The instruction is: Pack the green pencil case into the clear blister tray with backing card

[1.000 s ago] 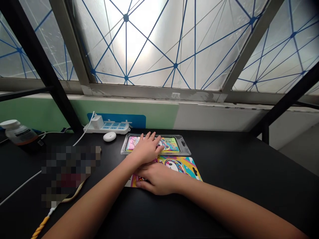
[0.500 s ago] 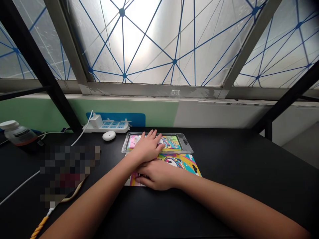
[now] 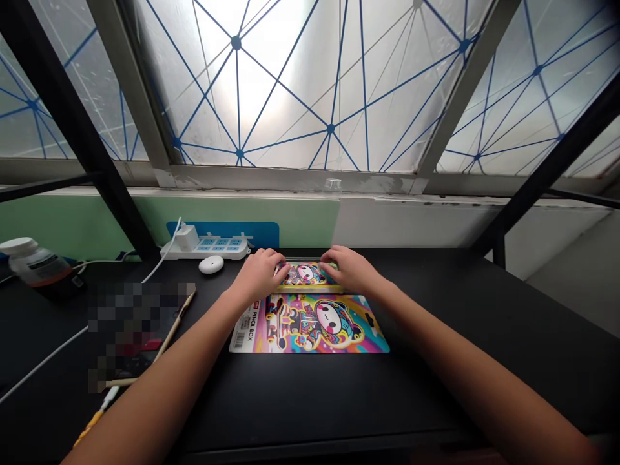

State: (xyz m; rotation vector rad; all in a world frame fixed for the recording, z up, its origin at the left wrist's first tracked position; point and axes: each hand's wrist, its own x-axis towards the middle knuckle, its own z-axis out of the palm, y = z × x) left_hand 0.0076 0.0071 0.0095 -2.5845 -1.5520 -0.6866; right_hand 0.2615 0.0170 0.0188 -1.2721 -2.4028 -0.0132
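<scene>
A colourful pencil box (image 3: 305, 276) with a cartoon character on its lid lies across the desk, its yellowish near side showing. At its left end my left hand (image 3: 259, 274) is closed, fingers bent over the edge. Around the right end curls my right hand (image 3: 352, 268), thumb toward the lid. Both palms hide the box's ends. Directly in front of the box lies a flat printed card (image 3: 310, 323) marked "PENCIL BOX", with the same character. Only a thin edge of the clear plastic tray shows behind the box.
A white power strip (image 3: 220, 247) with a plugged-in adapter stands by the wall, a round white case (image 3: 211, 265) before it. At left are a white-capped bottle (image 3: 41, 265), cables and a blurred-out item (image 3: 140, 329). Black frame bars (image 3: 498, 219) rise at both sides.
My hands have parted from their overlapped position over the card and box. Each is now at one end of the pencil box, whose near side shows. The card is uncovered. The view has shifted slightly.
</scene>
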